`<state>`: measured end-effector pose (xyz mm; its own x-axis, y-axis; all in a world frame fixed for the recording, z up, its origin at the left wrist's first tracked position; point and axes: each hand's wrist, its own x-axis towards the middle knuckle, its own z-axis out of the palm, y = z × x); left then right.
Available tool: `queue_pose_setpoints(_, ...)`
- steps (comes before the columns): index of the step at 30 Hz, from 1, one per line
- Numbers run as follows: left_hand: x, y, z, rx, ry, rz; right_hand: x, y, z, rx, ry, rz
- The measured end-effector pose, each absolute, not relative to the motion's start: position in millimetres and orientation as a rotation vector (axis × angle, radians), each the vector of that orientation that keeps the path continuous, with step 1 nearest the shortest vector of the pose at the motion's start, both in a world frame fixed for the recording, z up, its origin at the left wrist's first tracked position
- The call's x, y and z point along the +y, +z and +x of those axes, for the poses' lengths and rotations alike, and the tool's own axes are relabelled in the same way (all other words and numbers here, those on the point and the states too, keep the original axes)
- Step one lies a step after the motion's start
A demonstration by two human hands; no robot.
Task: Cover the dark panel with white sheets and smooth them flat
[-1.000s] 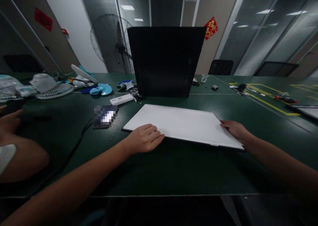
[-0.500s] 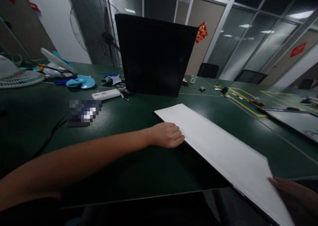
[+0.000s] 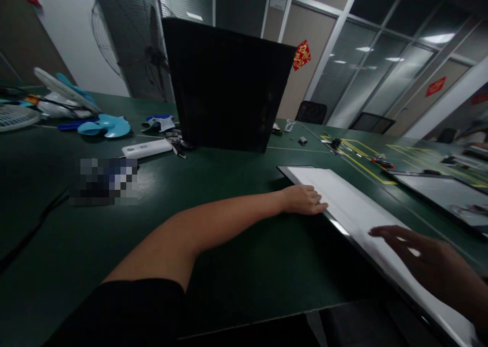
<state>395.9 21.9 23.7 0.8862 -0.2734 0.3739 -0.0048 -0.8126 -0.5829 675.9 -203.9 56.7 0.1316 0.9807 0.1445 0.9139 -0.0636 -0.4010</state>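
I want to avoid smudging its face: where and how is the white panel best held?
Likely by the left long edge of the white panel, from the person's left, fingers curled around the rim: it looks broad, flat and thin, and the left hand is at that edge.

The person's left arm [image 3: 224, 221] reaches forward and to the right, bent at the elbow, its upper part under a dark sleeve [image 3: 133, 311]. The left hand [image 3: 303, 199] has its back upward, fingers [image 3: 317, 203] curled together in a grip. Nearer the body, the right hand [image 3: 434, 265] points leftward, loosely bent, a gap showing between its digits. The hands stay apart.
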Motion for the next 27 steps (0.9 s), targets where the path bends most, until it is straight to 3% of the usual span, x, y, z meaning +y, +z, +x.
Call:
queue_pose_setpoints(3, 19, 14, 419, 0.121, -0.566, -2.485, -174, 41, 655, -2.109, 0.07, -1.876)
queue_pose_setpoints(12, 8, 12, 412, -0.129, -0.314, -2.567, -109, -3, 703, -2.21, 0.161, -2.162)
queue_pose_setpoints(20, -16, 24, 311, -0.41, -0.106, -2.688, -51, -12, 742, -2.191, 0.2, -2.127)
queue_pose_setpoints(27, -88, 28, 201, -0.949, 0.001, -2.693, 15, 15, 764, -2.059, 0.495, -2.087)
